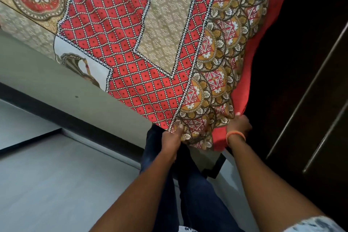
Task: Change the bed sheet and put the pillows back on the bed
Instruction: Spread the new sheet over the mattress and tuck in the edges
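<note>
Grey floor tiles (56, 184) are running along the left beside a grey bed base (66, 88), and dark wardrobe doors (310, 81) are standing on the right. Across the bed, a red patterned bed sheet (131, 43) is lying spread out. Both hands are grasping its near corner: the left hand (172, 138) is pinching the patterned border, the right hand (238, 124), orange band (235, 135) at its wrist, is clutching the bunched red edge.

Pale grey floor (47, 184), dark wardrobe (310, 62) with long metal handles (308, 88)
</note>
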Demonstrator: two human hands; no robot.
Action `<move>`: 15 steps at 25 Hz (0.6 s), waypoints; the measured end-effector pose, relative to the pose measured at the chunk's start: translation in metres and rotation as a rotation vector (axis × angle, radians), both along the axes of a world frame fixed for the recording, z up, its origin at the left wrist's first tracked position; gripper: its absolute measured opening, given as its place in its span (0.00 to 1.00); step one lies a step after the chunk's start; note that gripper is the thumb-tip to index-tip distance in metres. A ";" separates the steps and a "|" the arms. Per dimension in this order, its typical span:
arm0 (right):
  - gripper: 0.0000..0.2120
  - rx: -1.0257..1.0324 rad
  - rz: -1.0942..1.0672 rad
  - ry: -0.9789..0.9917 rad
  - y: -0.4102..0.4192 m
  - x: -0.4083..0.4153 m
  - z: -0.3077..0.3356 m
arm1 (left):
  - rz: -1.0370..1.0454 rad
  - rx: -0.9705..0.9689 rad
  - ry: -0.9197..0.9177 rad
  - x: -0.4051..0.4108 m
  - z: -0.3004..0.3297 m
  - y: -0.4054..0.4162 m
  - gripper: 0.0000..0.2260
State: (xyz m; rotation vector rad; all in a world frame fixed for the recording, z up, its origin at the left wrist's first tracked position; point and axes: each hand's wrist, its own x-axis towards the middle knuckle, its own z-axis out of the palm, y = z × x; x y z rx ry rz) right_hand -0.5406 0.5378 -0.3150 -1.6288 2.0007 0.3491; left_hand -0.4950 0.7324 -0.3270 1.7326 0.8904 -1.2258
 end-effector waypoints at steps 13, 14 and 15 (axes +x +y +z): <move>0.19 0.167 0.092 0.069 -0.028 0.042 -0.044 | -0.034 0.093 0.063 0.019 -0.013 -0.015 0.06; 0.19 0.168 -0.089 -0.076 -0.034 0.054 -0.044 | 0.099 0.090 0.070 0.030 -0.012 -0.016 0.05; 0.18 0.125 -0.196 -0.251 -0.038 0.067 -0.040 | 0.271 0.055 0.037 0.045 -0.009 -0.015 0.05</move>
